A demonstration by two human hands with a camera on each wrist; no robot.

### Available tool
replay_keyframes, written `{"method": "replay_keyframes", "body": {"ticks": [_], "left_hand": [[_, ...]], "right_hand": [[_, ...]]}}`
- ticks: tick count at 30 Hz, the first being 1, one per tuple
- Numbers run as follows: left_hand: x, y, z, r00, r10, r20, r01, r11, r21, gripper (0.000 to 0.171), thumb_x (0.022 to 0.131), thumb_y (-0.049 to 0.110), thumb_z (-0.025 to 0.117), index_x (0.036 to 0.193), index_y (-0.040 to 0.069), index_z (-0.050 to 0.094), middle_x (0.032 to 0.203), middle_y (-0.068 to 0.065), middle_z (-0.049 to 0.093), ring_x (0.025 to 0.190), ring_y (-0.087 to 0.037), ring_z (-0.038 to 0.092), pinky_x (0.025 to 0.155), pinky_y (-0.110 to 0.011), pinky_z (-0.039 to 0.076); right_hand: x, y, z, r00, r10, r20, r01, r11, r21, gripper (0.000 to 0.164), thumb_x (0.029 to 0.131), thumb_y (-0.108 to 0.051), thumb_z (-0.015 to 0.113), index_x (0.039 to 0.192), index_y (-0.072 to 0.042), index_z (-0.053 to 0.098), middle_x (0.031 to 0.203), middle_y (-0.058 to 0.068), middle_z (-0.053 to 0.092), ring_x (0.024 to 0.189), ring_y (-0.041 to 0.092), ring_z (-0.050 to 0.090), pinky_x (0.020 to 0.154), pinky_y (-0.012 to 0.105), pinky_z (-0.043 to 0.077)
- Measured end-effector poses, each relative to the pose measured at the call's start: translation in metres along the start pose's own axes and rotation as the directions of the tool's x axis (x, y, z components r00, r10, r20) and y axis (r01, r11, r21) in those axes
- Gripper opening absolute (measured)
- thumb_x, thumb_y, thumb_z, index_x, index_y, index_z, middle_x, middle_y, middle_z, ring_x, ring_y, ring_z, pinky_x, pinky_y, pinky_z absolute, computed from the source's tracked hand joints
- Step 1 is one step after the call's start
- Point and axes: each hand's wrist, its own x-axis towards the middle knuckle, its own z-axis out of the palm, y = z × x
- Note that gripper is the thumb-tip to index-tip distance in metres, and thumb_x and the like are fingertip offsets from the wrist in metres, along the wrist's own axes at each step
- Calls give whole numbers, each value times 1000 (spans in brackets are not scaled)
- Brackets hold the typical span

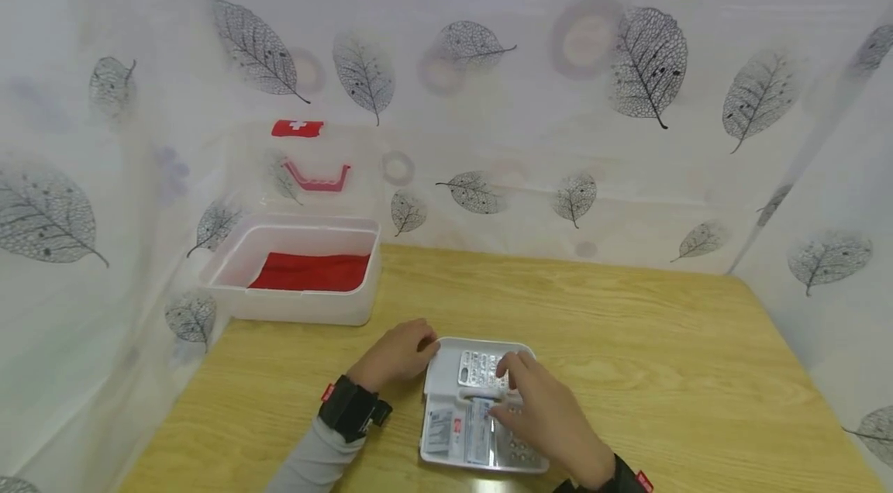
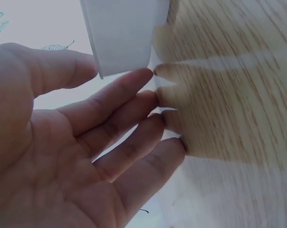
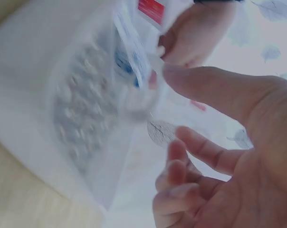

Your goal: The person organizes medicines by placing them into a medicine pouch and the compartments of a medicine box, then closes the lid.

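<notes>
A white compartment tray lies on the wooden table in the head view. Inside it are a silver blister pack, a flat blue-and-white packet and a grey-and-white packet. My left hand is at the tray's upper left edge; in the left wrist view its thumb touches or nearly touches the white wall, and the fingertips rest on the table. Over the tray's right side hovers my right hand, thumb and fingers apart, nothing visible between them. Blurred pill bumps show in the right wrist view.
A clear plastic box with a red cloth inside stands at the back left. Its raised lid has a pink handle and a red label with a white cross. Leaf-patterned sheeting borders the wooden table.
</notes>
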Motion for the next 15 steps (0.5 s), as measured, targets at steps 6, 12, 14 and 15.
{"method": "replay_keyframes", "body": {"ticks": [6,12,14,15], "left_hand": [[0,9,0,999,39,11,-39,999,18,40,101,25,62,137,8,58,127,-7,62,117,-22,59,103,-46,50],[-5,32,5,953,303,-1,-300,947,116,24,95,24,71,118,17,72,116,3,65,112,-15,56,98,-35,49],[-9,40,7,945,321,69,-327,938,113,16,94,29,72,108,21,75,104,7,65,100,-10,55,88,-31,45],[-11,44,7,943,316,105,-328,937,118,14,93,31,73,104,23,76,98,9,64,96,-8,53,84,-30,42]], "right_hand": [[0,10,-17,989,145,27,-144,988,-57,33,83,-22,83,109,-15,63,98,1,57,74,10,50,51,23,40],[-5,27,-22,965,220,142,-197,967,-160,60,83,-18,82,134,-1,55,99,11,65,75,22,61,57,38,52],[-8,31,-22,965,206,160,-180,971,-159,57,83,-15,81,132,0,56,90,9,67,74,22,64,59,40,53],[-9,32,-21,967,197,164,-173,973,-150,54,83,-13,80,131,0,57,84,6,67,72,21,63,60,40,53]]}}
